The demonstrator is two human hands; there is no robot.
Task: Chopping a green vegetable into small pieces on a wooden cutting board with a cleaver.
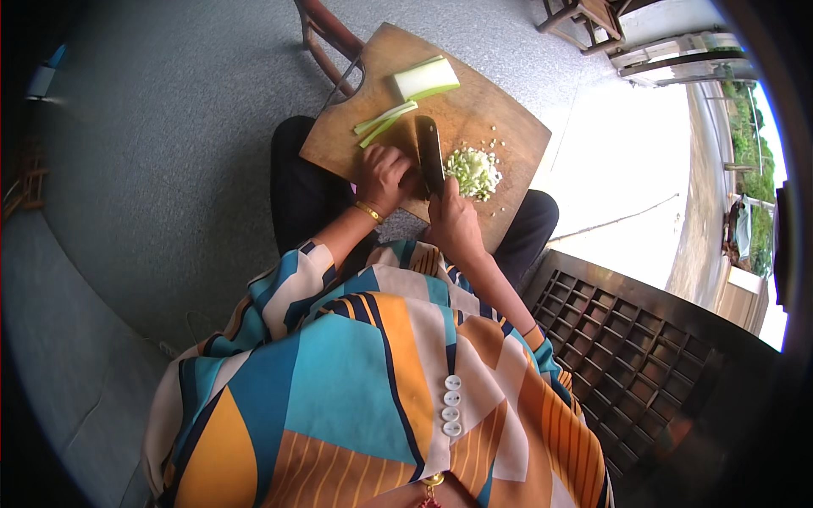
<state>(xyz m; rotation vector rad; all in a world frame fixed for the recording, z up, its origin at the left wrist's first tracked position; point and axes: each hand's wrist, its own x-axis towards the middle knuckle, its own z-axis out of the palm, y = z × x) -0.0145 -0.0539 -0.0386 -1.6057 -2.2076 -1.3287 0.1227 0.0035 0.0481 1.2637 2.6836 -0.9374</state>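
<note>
A wooden cutting board (381, 70) lies between my knees. My right hand (456, 219) grips the handle of a kitchen knife (429, 149), its dark blade over the middle of the board. Just left of the blade, my left hand (384, 171) rests on the board with curled fingers; whatever may be under them is hidden. Beyond it lie a few thin green-white vegetable strips (385, 120). A thick pale piece of the vegetable stalk (427, 79) sits near the far edge. Right of the knife is a heap of finely diced pieces (473, 173), with loose bits scattered about it.
A reddish-brown wooden furniture frame (327, 28) stands at the board's far left corner. My dark-trousered knees (540, 213) flank the board. On the right is a metal lattice panel (610, 343); a wooden stool (587, 22) stands far right on the speckled floor (190, 82).
</note>
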